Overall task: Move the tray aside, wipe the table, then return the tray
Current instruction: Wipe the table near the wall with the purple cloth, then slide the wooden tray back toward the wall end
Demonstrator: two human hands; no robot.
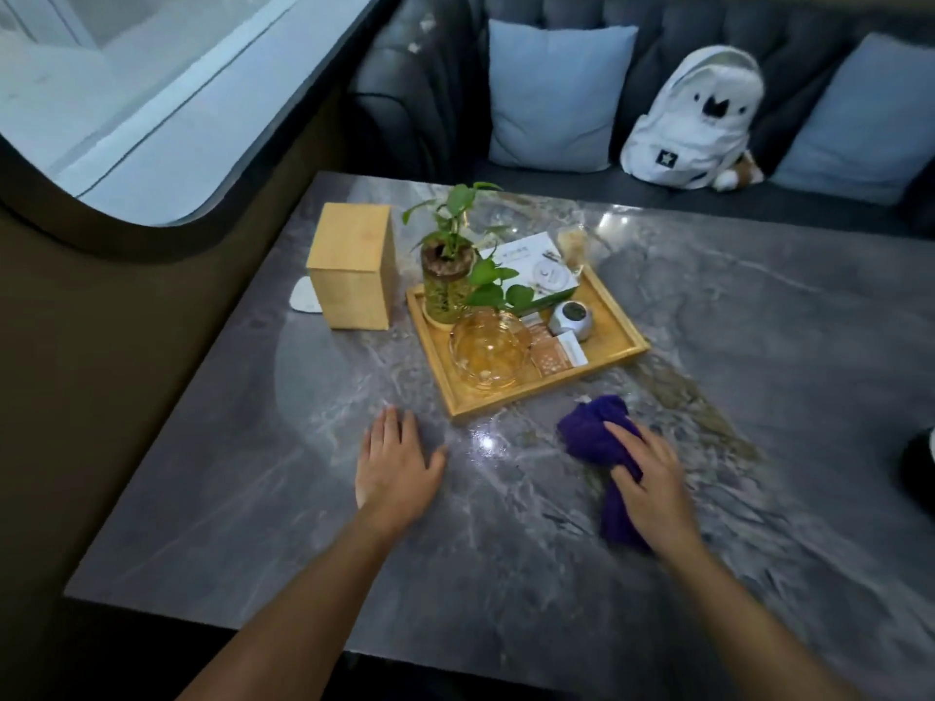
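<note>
A wooden tray (626, 330) sits on the grey marble table (759, 346), towards its far middle. It carries a potted green plant (448, 275), an amber glass bowl (488, 354), a white box and a small round tin. My left hand (394, 465) lies flat on the table in front of the tray's near left corner, fingers apart, holding nothing. My right hand (650, 480) presses on a crumpled purple cloth (594, 432) just in front of the tray's near right side.
A wooden box (351, 265) stands left of the tray, with a white coaster (303, 296) behind it. A dark sofa with pale blue cushions (554, 96) and a white backpack (698, 118) lines the far edge. A black object (918, 473) sits at the right edge.
</note>
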